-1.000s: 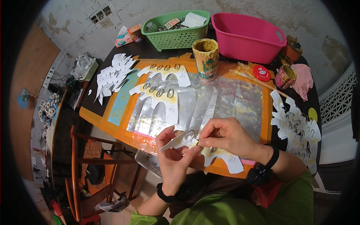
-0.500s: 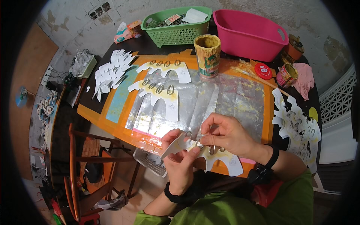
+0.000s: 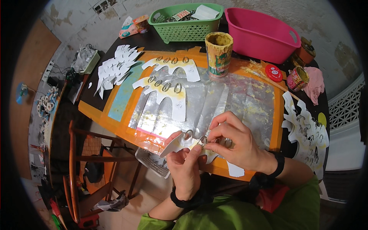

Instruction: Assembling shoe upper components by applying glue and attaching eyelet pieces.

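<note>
Two bare hands work above the near edge of the bench; the left hand is closed on one white cutout, its thumb on top; the right hand has its fingers curled in, thumb at the second ring from the left, though whether it grips that ring I cannot tell; at least three metal rings show on this yellow-smeared piece, which is partly hidden by the hands; two black bands circle the wrists, one each.

One wooden chair stands to the left of the bench; on the bench, one silvery sheet lies inside orange tape; on it rest two flat cutouts, one behind the other, with four rings apiece, eight in all; at the right lies one pile of ringed cutouts, overlapping too much to count, with one yellow-green disc beside it; at the left lies one pile of plain white cutouts, likewise uncountable.

Farther back are one yellow-smeared cup, one red lid, one small tin and one pink cloth; farthest stand two plastic containers, one green basket and one pink tub.
</note>
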The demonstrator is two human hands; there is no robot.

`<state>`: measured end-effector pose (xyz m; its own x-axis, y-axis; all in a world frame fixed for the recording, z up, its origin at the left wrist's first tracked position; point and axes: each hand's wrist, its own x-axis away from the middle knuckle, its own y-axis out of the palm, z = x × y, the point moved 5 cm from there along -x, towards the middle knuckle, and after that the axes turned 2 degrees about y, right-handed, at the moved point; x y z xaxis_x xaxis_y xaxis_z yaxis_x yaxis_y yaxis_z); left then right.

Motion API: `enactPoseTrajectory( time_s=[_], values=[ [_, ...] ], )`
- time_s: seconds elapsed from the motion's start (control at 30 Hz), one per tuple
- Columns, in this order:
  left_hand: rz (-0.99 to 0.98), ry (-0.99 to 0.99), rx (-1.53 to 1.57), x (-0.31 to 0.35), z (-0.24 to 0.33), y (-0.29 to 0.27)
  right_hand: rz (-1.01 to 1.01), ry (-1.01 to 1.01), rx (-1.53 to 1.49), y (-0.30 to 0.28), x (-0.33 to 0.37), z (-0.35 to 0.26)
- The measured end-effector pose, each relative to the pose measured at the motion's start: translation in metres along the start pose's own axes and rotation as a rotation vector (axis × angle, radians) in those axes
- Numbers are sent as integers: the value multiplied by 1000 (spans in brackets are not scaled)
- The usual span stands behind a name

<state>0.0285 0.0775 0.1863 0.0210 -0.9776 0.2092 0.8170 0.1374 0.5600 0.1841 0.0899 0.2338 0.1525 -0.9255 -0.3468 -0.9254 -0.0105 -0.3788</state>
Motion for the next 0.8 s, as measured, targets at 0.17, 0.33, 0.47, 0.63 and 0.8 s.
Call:
enactPoseTrajectory(
  time_s=[0.17, 0.33, 0.47, 0.63, 0.8],
  values=[
    [-6, 1, 51, 0, -3, 1, -49, 8, -15, 2, 0, 6],
    [-31, 27, 16, 3, -4, -1, -85, 29, -39, 1, -3, 6],
    [-29, 14, -129, 2, -8, -5, -70, 55, -71, -3, -3, 12],
    [-54, 53, -219, 3, -5, -10, -100, 98, -89, -3, -3, 11],
    [-223, 105, -264, 11, 3, -5, -191, 65, -33, -2, -2, 10]
  ],
)
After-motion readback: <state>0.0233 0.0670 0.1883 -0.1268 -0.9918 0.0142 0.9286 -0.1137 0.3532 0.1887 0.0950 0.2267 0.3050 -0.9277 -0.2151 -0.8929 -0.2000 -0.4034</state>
